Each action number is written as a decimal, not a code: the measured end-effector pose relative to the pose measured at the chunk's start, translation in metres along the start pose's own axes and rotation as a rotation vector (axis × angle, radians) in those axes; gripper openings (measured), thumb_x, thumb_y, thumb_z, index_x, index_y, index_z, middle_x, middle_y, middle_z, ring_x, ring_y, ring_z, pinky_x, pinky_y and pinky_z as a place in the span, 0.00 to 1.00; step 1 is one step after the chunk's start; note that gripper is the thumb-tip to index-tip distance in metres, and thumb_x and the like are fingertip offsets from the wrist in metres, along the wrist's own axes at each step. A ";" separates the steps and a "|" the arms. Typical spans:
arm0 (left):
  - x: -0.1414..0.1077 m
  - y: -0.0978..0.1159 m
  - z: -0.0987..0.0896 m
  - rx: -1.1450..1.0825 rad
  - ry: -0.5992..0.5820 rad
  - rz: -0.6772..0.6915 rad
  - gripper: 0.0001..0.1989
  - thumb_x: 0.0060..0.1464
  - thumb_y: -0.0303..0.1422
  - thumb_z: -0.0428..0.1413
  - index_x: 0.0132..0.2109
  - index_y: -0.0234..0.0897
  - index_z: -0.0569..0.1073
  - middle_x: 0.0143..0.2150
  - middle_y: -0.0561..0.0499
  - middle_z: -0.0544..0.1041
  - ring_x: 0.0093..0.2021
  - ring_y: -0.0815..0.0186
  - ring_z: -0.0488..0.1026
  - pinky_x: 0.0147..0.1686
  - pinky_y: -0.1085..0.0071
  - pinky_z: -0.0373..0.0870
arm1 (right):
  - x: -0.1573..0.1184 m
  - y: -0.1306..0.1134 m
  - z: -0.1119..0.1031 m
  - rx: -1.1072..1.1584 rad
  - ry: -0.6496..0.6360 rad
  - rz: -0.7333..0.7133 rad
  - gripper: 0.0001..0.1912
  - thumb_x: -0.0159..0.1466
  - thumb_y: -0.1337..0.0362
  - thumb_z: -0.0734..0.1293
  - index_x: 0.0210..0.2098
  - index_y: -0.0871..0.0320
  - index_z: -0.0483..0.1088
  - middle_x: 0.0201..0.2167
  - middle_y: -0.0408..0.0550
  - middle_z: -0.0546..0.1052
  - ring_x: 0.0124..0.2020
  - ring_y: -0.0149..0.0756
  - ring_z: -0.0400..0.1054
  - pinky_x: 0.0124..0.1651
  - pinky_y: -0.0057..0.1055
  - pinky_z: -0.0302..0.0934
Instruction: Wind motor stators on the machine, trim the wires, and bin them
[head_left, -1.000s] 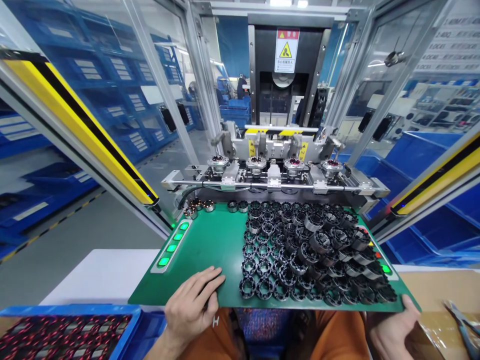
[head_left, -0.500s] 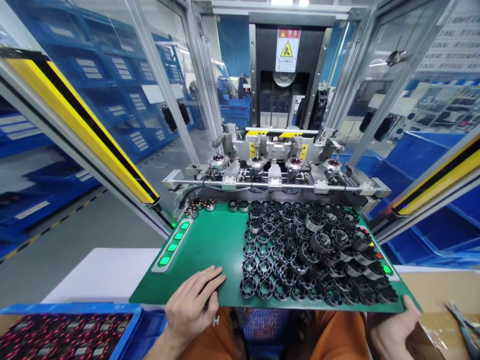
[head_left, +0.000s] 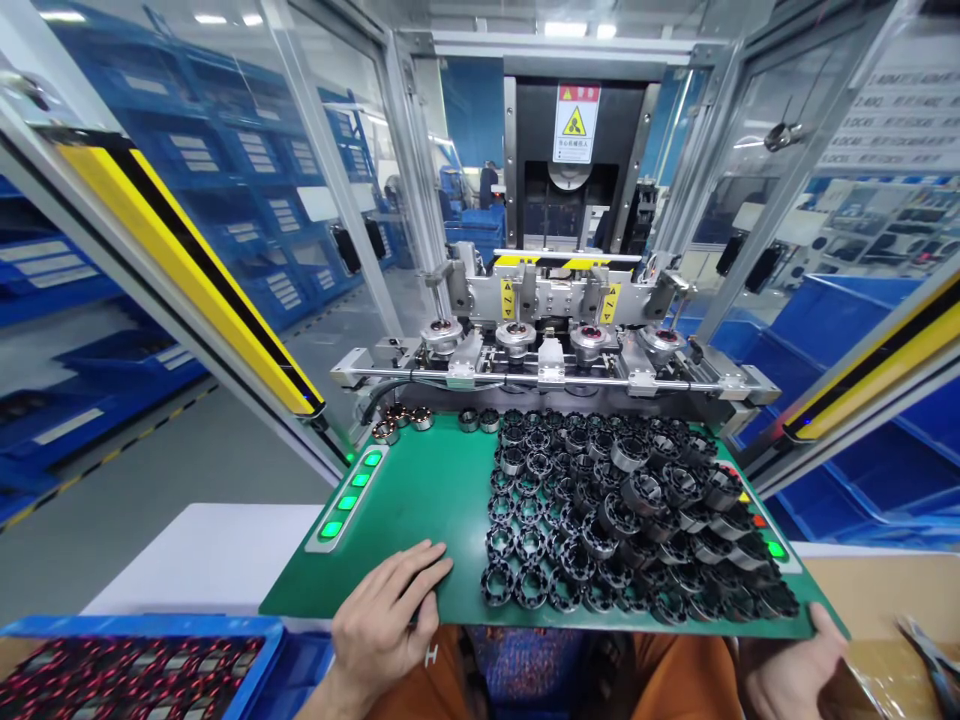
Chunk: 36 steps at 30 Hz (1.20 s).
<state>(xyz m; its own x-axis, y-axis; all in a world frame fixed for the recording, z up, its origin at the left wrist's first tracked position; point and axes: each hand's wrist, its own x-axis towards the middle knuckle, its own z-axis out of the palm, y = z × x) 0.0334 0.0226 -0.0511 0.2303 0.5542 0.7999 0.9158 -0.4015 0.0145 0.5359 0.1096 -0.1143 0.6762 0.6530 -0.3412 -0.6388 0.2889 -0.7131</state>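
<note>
My left hand (head_left: 390,612) lies on the front edge of the green work board (head_left: 420,490), fingers stretched out, holding nothing. At the board's right front corner, my right hand (head_left: 796,665) has its thumb over the edge. Its other fingers are hidden under the board. Between the hands, black-and-silver slotted ring cores (head_left: 532,585) stand in rows, stacked higher toward the right. Several rings with copper windings (head_left: 385,431) sit at the board's back left corner. Behind the board, a machine fixture (head_left: 551,360) carries round holders (head_left: 516,338) with wound parts in them.
Lit green buttons (head_left: 352,502) line the board's left side. Yellow sensor bars (head_left: 195,280) flank the machine. A blue bin (head_left: 274,640) of red-wound parts stands at front left. Pliers (head_left: 930,655) lie on brown cardboard at right. Blue bins (head_left: 847,330) stand further right.
The machine's upper tooling bar has risen relative to the round holders below it. The head view has tilted up slightly. Both hands keep their places on the board.
</note>
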 end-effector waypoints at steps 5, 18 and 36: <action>0.003 0.000 -0.001 0.005 -0.005 0.008 0.16 0.76 0.21 0.54 0.55 0.42 0.84 0.53 0.52 0.92 0.53 0.61 0.90 0.57 0.64 0.82 | -0.003 0.000 0.002 -0.108 -0.048 -0.056 0.30 0.44 0.55 0.82 0.46 0.52 0.80 0.36 0.46 0.87 0.43 0.55 0.84 0.32 0.45 0.83; 0.000 0.000 0.001 0.005 -0.011 0.002 0.16 0.77 0.20 0.53 0.55 0.42 0.83 0.53 0.52 0.91 0.54 0.59 0.89 0.57 0.62 0.81 | -0.024 -0.003 0.022 -0.136 0.017 -0.087 0.20 0.44 0.55 0.77 0.36 0.51 0.74 0.38 0.47 0.86 0.50 0.52 0.81 0.30 0.36 0.75; -0.001 -0.001 0.001 0.000 -0.014 0.004 0.16 0.76 0.20 0.54 0.55 0.42 0.84 0.54 0.51 0.91 0.54 0.60 0.90 0.57 0.62 0.82 | -0.008 -0.002 0.009 -0.015 -0.007 -0.020 0.25 0.41 0.59 0.75 0.41 0.53 0.80 0.36 0.44 0.87 0.46 0.53 0.85 0.26 0.35 0.78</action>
<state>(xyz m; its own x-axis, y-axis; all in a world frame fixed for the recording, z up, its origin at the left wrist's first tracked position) 0.0327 0.0233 -0.0521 0.2388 0.5622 0.7918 0.9148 -0.4039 0.0109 0.5287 0.1102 -0.1054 0.6861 0.6523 -0.3222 -0.6196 0.2919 -0.7286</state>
